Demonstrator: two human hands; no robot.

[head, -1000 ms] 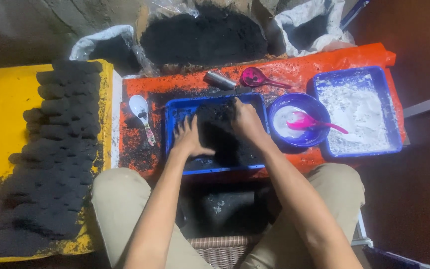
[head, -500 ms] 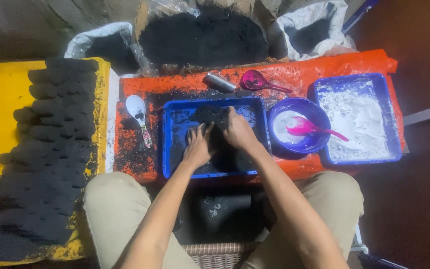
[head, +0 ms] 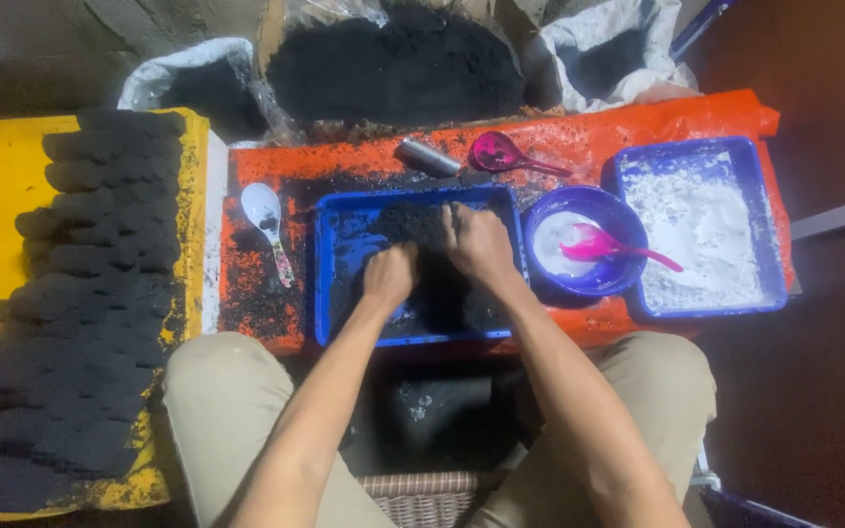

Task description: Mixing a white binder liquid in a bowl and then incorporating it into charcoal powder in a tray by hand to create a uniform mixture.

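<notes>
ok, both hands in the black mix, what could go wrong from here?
1. The right hand works close to the blue bowl of white paste; a nudge might tip it or its pink spoon.
2. The left hand pressing in the shallow blue rectangular tray could push black powder over the rim onto the orange sheet.

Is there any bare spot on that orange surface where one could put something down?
Little. A strip of orange surface lies bare behind the white-powder tray, right of the pink spoon. Around the white spoon it is gritty with black powder. The middle tray is crowded by the left hand and right hand.
</notes>
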